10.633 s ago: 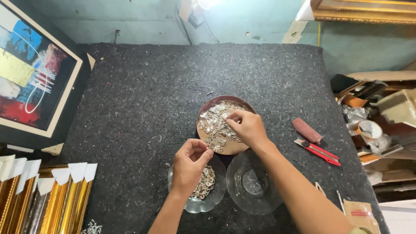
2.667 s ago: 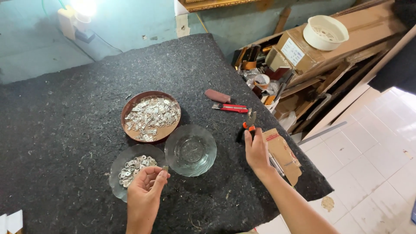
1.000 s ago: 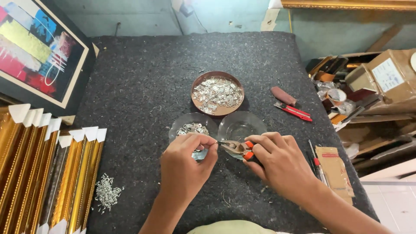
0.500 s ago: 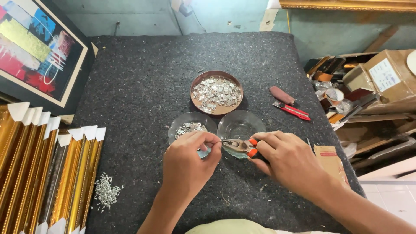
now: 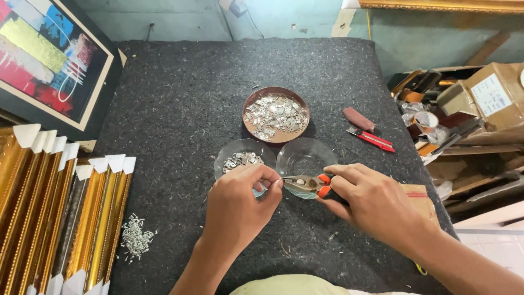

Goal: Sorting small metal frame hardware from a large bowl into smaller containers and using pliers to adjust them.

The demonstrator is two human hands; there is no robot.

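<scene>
Right hand [image 5: 376, 205] closed around orange-handled pliers [image 5: 305, 184], nose pointing left over the empty glass bowl [image 5: 303, 158]. Left hand [image 5: 240, 205], grip pinched on a tiny metal piece, too small to make out, right at the plier tips. Just behind: second glass bowl [image 5: 240, 159] with a few clips, brown bowl [image 5: 275, 114] full of them, all on the dark bench [image 5: 180, 104].

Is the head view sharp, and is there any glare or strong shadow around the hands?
Head view: sharp and evenly lit, no motion blur; left hand and right hand cast only soft shadows on the dark grey felt table; faint glints on the empty clear glass bowl; edges slightly bowed.
</scene>
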